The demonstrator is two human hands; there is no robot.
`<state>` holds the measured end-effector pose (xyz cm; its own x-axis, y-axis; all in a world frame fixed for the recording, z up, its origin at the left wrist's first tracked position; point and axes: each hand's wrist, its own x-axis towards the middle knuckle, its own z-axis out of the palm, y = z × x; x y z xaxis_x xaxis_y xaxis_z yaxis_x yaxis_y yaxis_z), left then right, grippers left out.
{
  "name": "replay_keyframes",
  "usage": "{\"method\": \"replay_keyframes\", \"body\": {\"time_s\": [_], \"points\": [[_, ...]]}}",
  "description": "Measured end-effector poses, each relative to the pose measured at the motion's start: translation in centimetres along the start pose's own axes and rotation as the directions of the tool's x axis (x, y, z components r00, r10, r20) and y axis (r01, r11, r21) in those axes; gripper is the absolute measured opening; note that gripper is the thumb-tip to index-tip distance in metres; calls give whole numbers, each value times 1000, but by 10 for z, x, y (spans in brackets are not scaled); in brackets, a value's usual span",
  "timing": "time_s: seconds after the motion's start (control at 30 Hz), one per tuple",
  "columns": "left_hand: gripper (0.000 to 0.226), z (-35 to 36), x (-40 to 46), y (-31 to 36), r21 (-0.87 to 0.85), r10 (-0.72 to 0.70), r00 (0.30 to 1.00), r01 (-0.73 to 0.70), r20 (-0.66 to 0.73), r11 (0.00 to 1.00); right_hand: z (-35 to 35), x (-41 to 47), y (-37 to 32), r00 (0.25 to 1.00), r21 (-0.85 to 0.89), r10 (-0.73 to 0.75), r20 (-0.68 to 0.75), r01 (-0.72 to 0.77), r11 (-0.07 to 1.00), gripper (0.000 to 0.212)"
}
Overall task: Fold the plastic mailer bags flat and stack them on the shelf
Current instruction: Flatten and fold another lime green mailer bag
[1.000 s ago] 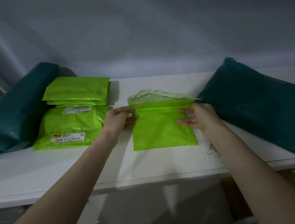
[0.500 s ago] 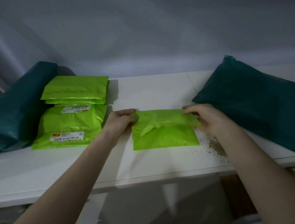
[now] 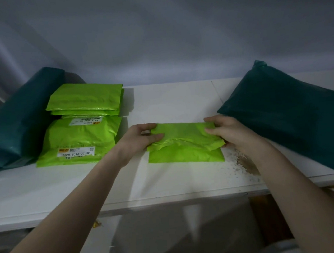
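Note:
A lime-green mailer bag (image 3: 185,144) lies on the white shelf (image 3: 170,104), its top half folded down over the lower half. My left hand (image 3: 141,137) pinches the bag's left edge at the fold. My right hand (image 3: 225,130) grips its right edge the same way. At the left stands a pile of green mailer bags (image 3: 84,101), folded flat, partly resting on a larger green bag with white labels (image 3: 79,141).
A big dark teal bag (image 3: 18,122) leans at the far left, and another dark teal bag (image 3: 293,116) lies at the right. Pale crumbs (image 3: 242,160) are scattered near the shelf's front right. The grey wall rises behind.
The bag's upper flap stood upright a second ago; both hands have brought it down toward me over the lower half.

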<state>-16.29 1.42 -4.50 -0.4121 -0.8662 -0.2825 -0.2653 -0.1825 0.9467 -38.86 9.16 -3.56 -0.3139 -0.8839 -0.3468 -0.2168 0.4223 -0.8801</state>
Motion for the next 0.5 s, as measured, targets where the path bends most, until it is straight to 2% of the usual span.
{"method": "replay_keyframes", "body": {"time_s": [0.17,0.37,0.5], "points": [[57,1,0,-5,44,26,1000,-26,3,999,-2,-5,1,992,-17,48,116,-46,999,69],[57,4,2,-12,151,113,993,-108,-21,983,-3,-5,3,991,-48,23,130,-17,999,68],[42,5,3,-13,289,205,979,-200,14,936,-3,-3,4,991,-107,1,136,13,994,72]]}}
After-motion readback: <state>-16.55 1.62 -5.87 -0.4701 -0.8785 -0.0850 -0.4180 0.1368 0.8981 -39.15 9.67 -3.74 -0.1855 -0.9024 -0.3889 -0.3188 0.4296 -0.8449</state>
